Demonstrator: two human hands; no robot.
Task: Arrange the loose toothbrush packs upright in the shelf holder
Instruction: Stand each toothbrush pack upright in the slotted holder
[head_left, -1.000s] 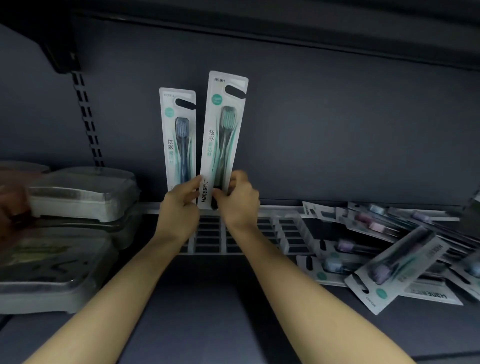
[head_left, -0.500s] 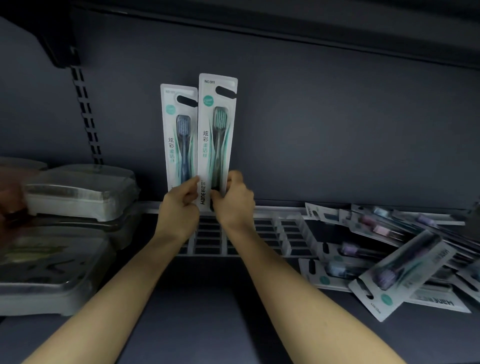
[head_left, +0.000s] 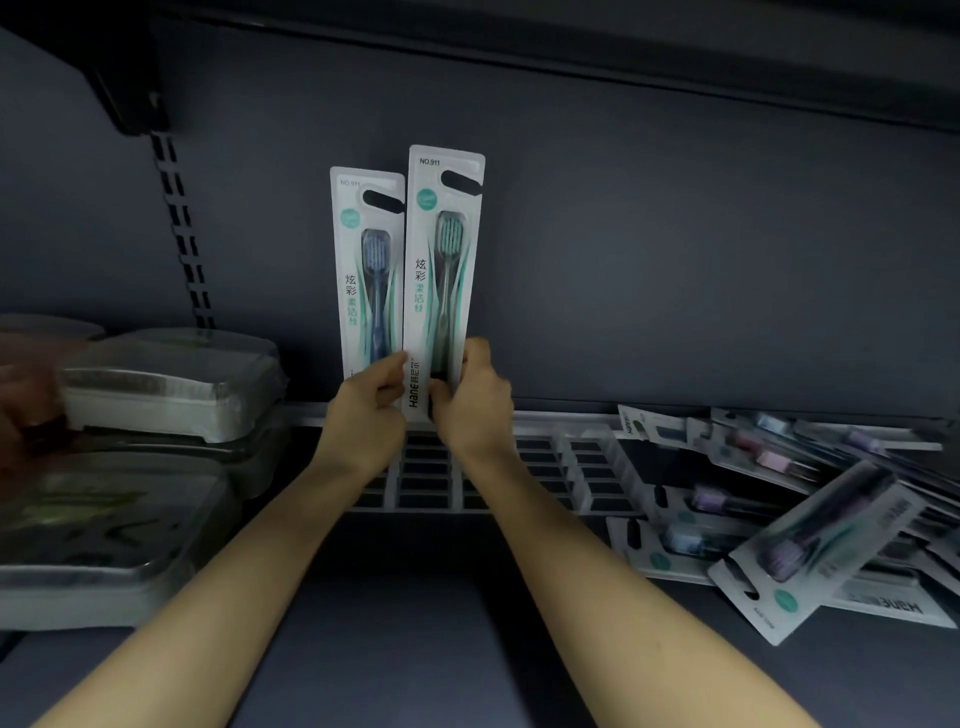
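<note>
Two toothbrush packs stand upright above the slotted holder (head_left: 540, 467): a blue-brush pack (head_left: 368, 270) and a green-brush pack (head_left: 441, 270). Right of the holder lies a heap of loose packs (head_left: 810, 525), overlapping too much to count. Left of it sit stacked lidded trays (head_left: 156, 395), number unclear.

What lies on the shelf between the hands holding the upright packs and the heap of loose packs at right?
In the head view, only empty slots of the white holder lie between the right hand and the loose packs.
</note>
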